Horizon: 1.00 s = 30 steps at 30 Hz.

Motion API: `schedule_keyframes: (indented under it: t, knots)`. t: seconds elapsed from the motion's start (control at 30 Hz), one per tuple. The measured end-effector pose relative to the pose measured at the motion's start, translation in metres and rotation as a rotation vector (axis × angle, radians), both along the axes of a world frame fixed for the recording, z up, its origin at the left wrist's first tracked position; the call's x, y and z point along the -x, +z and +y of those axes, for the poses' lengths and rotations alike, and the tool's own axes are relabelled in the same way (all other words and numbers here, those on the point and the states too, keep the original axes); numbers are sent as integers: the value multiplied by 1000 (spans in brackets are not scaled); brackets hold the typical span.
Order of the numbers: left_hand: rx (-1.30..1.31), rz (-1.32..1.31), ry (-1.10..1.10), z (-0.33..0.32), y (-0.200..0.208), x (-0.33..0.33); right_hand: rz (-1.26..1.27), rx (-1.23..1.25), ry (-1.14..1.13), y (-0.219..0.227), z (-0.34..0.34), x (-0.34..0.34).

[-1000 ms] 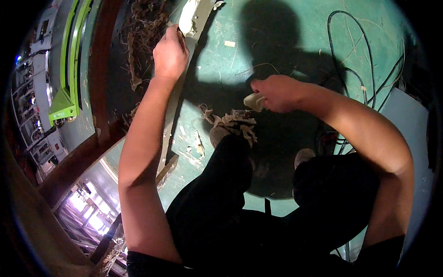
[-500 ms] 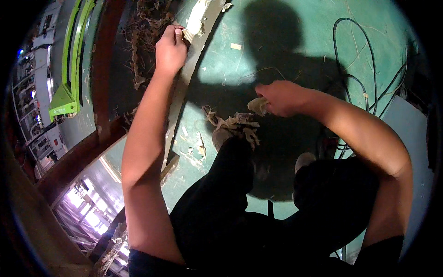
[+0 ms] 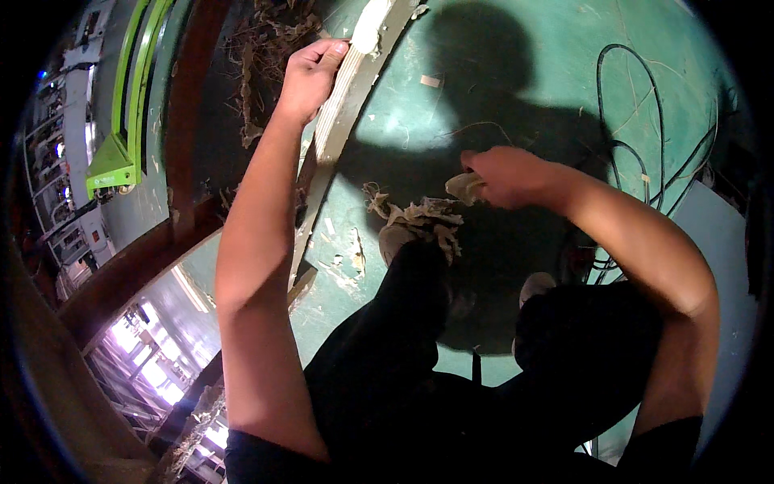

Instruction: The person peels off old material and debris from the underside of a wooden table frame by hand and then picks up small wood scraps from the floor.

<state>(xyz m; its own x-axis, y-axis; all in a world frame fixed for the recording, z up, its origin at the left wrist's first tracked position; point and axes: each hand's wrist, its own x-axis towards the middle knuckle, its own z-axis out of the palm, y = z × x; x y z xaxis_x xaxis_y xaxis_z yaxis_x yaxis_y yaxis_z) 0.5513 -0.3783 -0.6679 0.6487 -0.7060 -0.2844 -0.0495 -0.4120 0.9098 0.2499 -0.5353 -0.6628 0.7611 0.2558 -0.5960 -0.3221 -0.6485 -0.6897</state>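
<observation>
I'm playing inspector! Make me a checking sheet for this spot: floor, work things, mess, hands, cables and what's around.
Surface: green floor, partly in shadow, littered with small pale bits.
Work things: pale beam bearing a white lump; pale scrap in the right hand.
Clutter: torn scraps heaped by the left shoe.
Hands: right grips the scrap; left hand is at the beam's edge, its hold unclear.
Cables: black cable looped on the floor at right.
Surroundings: bright green metal equipment at left.
</observation>
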Motion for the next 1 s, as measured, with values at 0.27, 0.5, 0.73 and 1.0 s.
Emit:
schedule_keyframes:
  t: [0.27,0.5,0.73,1.0]
  knots:
    - [1,-179,-54,-11,-6,-11,8,21,-11,-4,-2,0]
    - [13,15,-128,-15,-8,-35,61,25,57,-2,0,-3]
    - [-50,89,-153,-16,-3,-36,-20,115,273,-27,-2,-4]
    - [570,803,-18,1,-66,-68,-1035,213,-193,49,-24,-185]
